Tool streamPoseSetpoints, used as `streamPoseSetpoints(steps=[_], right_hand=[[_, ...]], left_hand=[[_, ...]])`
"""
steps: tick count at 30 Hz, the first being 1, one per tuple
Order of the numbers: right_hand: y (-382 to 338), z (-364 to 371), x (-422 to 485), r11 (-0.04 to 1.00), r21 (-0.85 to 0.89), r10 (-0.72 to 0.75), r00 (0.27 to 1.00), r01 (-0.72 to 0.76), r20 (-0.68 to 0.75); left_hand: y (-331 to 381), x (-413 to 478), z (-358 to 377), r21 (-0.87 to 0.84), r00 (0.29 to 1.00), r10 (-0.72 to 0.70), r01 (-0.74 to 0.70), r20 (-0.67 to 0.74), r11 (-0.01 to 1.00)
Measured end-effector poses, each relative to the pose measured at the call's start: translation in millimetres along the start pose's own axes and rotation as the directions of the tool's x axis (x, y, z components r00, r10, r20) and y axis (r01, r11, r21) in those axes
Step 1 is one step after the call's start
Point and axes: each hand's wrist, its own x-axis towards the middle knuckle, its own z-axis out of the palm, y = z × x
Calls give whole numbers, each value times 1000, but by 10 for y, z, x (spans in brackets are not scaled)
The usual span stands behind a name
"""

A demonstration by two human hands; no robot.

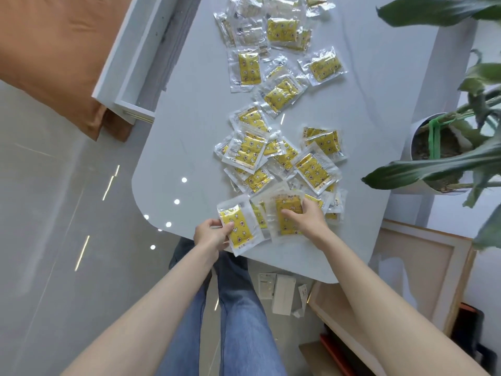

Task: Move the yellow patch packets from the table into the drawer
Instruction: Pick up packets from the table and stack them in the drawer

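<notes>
Several yellow patch packets in clear wrappers lie scattered down the middle of the pale grey table. My left hand grips one packet at the table's near edge, thumb on top. My right hand rests on another packet just to the right, fingers curled over its top edge. A dense pile lies beyond my hands, and more packets spread toward the far end. The white drawer stands pulled out at the table's left side, its inside looking empty.
A potted plant with long green leaves stands at the table's right edge. An orange cushion lies left of the drawer. White boxes sit on the floor near my jeans, and a framed canvas leans at right.
</notes>
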Motion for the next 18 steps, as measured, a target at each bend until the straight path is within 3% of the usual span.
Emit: streamPoseSetpoints(steps=[9, 18], right_hand=[[-673, -46, -677, 967, 247, 55, 998, -62, 36], [-1745, 487, -1157, 896, 441, -33, 985, -47, 172]], left_hand=[[557, -682, -781, -168, 985, 144, -127, 94, 978], [1330, -1018, -2008, -156, 915, 385, -366, 118, 917]])
